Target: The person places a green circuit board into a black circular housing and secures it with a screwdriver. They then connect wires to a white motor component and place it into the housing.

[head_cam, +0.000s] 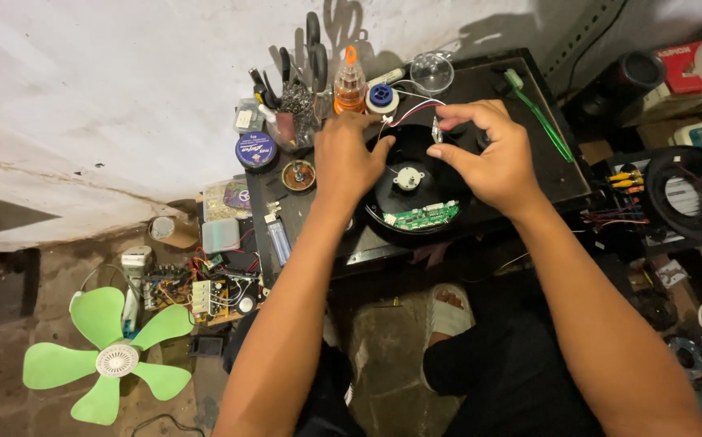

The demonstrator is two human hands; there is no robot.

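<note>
Both hands [351, 162] [489, 154] pinch, prob. wires [412, 109], over disc housing [416, 194].

Round black housing [416, 190] lying flat and open beneath both hands, white motor hub at centre, green circuit board [421, 216] along near edge, red-and-white wires [412, 109] between fingertips.

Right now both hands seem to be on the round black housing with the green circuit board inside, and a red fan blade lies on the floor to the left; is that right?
Not quite: in the head view the fan blade is light green, not red. The rest holds: the left hand and right hand rest on the round black housing, with the green circuit board inside.
</note>
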